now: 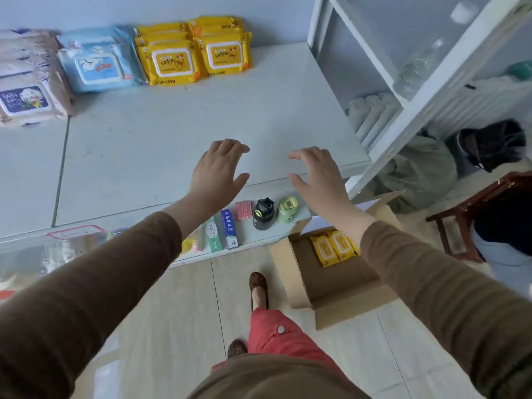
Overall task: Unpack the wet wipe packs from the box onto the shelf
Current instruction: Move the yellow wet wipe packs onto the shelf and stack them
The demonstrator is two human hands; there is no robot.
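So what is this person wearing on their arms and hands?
Both arms wear long brown ribbed-knit sleeves that end at the wrists. The left hand and right hand are bare: no gloves, and no rings or watch visible from this view.

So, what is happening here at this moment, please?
A person is moving wet wipe packs from a cardboard box on the floor onto a shelf. Right now both hands are empty: the left hand and right hand are held open above the shelf's front edge. Several yellow packs already stand at the back of the shelf, and a few yellow packs remain in the box.
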